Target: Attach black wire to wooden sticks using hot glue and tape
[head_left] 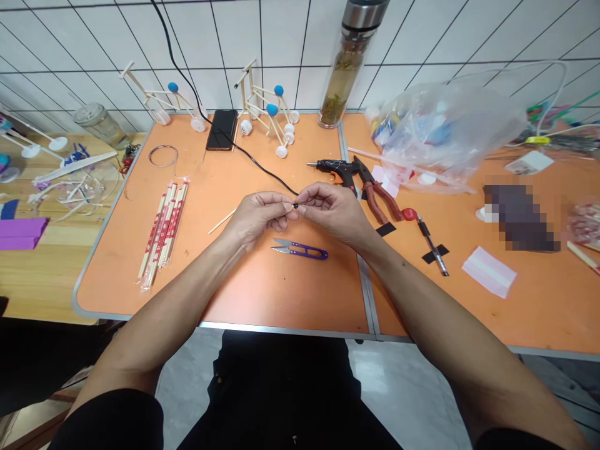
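My left hand point(260, 219) and my right hand point(330, 212) meet fingertip to fingertip above the middle of the orange table. Both pinch a small black piece point(295, 205) with a pale bit by it; its kind is too small to make out. A thin wooden stick point(222, 222) shows beside my left hand, its far end hidden behind the fingers. Just below the hands lie purple-handled thread snips point(302, 250), blades pointing left. A black glue gun point(340, 170) and red-handled pliers point(377, 194) lie to the right of my right hand.
Wrapped chopsticks point(164, 231) lie at left. Behind stand stick models with white wheels point(267, 112), a phone point(222, 130) and a tea bottle point(344, 75). A black cord point(262, 164) crosses the table. At right are a plastic bag point(445, 131) and a pen point(432, 244).
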A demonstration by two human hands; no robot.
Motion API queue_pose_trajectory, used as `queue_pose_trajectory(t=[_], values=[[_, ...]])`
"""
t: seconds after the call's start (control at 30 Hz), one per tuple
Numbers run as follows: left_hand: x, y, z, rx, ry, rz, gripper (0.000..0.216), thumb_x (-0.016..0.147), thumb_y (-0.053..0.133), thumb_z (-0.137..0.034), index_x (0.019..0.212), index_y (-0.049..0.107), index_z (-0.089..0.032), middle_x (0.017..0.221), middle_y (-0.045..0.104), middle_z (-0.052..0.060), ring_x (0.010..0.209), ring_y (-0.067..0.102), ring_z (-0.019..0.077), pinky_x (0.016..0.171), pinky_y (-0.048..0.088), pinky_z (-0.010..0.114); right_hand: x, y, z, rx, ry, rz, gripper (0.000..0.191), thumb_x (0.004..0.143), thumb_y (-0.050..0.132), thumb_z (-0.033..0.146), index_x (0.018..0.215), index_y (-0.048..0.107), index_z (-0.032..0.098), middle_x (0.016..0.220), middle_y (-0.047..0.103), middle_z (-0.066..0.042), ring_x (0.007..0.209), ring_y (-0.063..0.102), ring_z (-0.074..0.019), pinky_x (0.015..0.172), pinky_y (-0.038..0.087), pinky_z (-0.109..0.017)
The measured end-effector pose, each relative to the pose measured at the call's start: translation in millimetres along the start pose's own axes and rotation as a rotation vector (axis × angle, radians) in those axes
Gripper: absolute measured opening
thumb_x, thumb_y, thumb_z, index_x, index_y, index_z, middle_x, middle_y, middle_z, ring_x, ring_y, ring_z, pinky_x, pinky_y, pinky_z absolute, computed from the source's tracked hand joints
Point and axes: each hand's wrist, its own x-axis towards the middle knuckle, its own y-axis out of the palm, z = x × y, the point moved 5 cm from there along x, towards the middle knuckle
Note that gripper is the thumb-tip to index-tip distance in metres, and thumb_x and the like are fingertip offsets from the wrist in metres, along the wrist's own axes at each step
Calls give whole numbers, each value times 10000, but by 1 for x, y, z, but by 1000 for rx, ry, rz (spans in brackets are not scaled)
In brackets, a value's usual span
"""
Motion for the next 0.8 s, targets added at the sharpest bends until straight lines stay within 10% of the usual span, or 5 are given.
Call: queue_pose_trajectory(t=[0.8], values=[[-6, 5, -9, 184, 122, 45, 75, 868, 852, -191, 859, 801, -136, 723, 805, 52, 497, 623, 87, 498, 497, 206, 0, -4, -3, 12, 15, 13, 422, 747, 1026, 564, 898, 781, 256, 933, 792, -25, 870, 728, -203, 848, 637, -372]])
